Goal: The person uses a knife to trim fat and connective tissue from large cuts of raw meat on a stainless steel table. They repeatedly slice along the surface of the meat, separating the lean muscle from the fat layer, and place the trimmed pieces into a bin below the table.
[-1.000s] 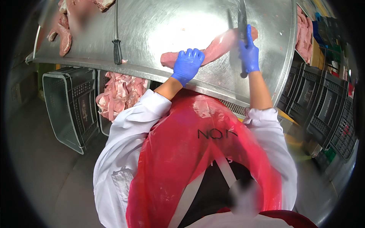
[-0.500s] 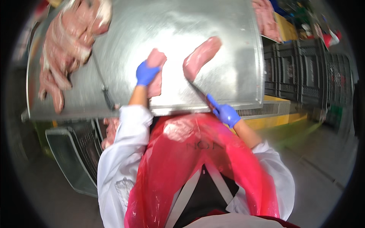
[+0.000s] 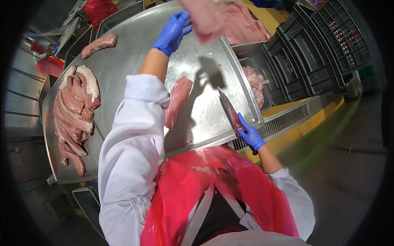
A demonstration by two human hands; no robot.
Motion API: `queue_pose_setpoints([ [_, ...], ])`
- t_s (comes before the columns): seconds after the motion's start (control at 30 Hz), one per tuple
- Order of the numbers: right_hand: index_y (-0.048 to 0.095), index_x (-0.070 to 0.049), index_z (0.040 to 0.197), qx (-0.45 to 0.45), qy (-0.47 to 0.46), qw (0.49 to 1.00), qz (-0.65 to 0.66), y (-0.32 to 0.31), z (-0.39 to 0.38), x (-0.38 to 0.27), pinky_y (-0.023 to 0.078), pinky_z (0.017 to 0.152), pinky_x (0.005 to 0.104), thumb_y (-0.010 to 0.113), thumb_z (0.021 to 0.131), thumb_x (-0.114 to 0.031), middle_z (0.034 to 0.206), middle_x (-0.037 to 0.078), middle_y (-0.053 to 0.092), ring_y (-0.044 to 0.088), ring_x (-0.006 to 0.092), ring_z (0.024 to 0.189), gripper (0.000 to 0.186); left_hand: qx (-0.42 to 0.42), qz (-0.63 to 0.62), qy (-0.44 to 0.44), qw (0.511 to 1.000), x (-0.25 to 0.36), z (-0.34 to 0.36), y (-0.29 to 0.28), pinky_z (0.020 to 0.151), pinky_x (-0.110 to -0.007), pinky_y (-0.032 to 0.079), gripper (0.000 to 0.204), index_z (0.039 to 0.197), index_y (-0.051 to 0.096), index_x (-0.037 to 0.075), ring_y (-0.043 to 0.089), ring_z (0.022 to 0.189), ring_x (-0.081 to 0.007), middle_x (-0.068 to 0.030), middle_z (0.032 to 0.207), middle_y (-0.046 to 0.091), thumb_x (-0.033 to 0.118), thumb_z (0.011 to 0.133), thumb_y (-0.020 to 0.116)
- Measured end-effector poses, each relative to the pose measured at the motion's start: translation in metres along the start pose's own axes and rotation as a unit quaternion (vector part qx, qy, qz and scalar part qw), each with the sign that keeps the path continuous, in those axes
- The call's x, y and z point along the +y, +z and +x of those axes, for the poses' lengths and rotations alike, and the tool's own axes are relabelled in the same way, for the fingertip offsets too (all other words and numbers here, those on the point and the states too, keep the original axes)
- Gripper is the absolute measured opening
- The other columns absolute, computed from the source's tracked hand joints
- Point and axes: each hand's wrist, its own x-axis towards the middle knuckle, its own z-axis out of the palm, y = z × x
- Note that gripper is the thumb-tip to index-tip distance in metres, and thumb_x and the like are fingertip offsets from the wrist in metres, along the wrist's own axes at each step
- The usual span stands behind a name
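My left hand (image 3: 174, 33), in a blue glove, reaches over the far side of the metal table (image 3: 135, 82) with its fingers apart. Just beyond its fingertips a blurred slab of pink meat (image 3: 205, 18) is in the air beside a tray of meat slices. My right hand (image 3: 251, 137), also gloved in blue, is wrapped round the handle of a knife (image 3: 230, 112), blade pointing away over the near right corner. Another long piece of meat (image 3: 179, 96) lies on the table between my arms, partly hidden by my left sleeve.
A heap of meat strips (image 3: 76, 110) covers the table's left side, and a single piece (image 3: 99, 44) lies farther back. At the far right stands the tray of meat slices (image 3: 242, 24). Pale trimmings (image 3: 255, 84) fill a bin below the right edge, next to dark crates (image 3: 312, 53).
My left hand has moved up and away, and the slab it held is now at its fingertips in the air. The knife has come away from the other piece. My view has turned.
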Motion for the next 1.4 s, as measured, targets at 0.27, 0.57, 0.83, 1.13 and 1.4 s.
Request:
queue_pose_setpoints([
  [0.27, 0.024, -0.030, 0.162, 0.093, 0.007, 0.995, -0.030, -0.068, -0.010, 0.094, 0.054, 0.065, 0.0322, 0.060, 0.094, -0.011, 0.079, 0.011, 0.069, 0.063, 0.0142, 0.066, 0.079, 0.034, 0.612, -0.234, 0.754, -0.208, -0.194, -0.035, 0.098, -0.050, 0.052, 0.080, 0.131, 0.049, -0.001, 0.063, 0.114, -0.0415, -0.0278, 0.127, 0.062, 0.033, 0.068, 0.084],
  [0.57, 0.025, -0.022, 0.162, 0.059, -0.020, 0.998, -0.006, -0.093, 0.037, 0.086, 0.050, 0.061, 0.0366, 0.059, 0.094, -0.021, 0.067, 0.014, 0.061, 0.059, 0.0198, 0.057, 0.076, 0.066, -0.072, -0.202, 0.974, -0.145, -0.167, 0.015, 0.102, -0.036, 0.048, 0.079, 0.146, 0.044, -0.005, 0.058, 0.120, -0.0224, -0.0123, 0.134, 0.058, 0.028, 0.082, 0.076],
  [0.83, 0.024, -0.024, 0.163, -0.015, -0.022, 0.996, 0.088, -0.083, 0.105, 0.029, 0.045, 0.053, 0.0263, 0.053, 0.095, -0.007, 0.070, -0.002, 0.055, 0.046, 0.0071, 0.056, 0.076, -0.063, -0.031, -0.021, 0.997, 0.010, 0.180, 0.069, 0.090, -0.036, 0.051, 0.047, 0.117, 0.067, 0.004, 0.064, 0.096, -0.0166, -0.0064, 0.103, 0.068, 0.044, 0.093, 0.071],
  [1.13, 0.015, -0.030, 0.164, -0.042, 0.018, 0.984, 0.175, 0.014, 0.149, -0.006, 0.044, 0.045, 0.0243, 0.051, 0.098, 0.002, 0.073, 0.000, 0.057, 0.049, 0.0075, 0.051, 0.082, 0.022, 0.439, -0.044, 0.897, -0.191, -0.041, -0.143, 0.105, -0.042, 0.048, 0.080, 0.146, 0.047, 0.002, 0.059, 0.126, -0.0356, -0.0209, 0.140, 0.057, 0.043, 0.084, 0.077],
  [1.4, 0.016, -0.022, 0.165, -0.023, 0.031, 0.987, 0.156, 0.084, 0.174, -0.032, 0.046, 0.051, 0.0240, 0.049, 0.098, 0.003, 0.099, 0.006, 0.064, 0.050, 0.0089, 0.057, 0.078, 0.606, 0.554, -0.288, 0.493, -0.161, -0.291, -0.576, 0.108, -0.046, 0.045, 0.104, 0.143, 0.042, -0.006, 0.056, 0.127, -0.0414, -0.0292, 0.136, 0.055, 0.049, 0.067, 0.088],
])
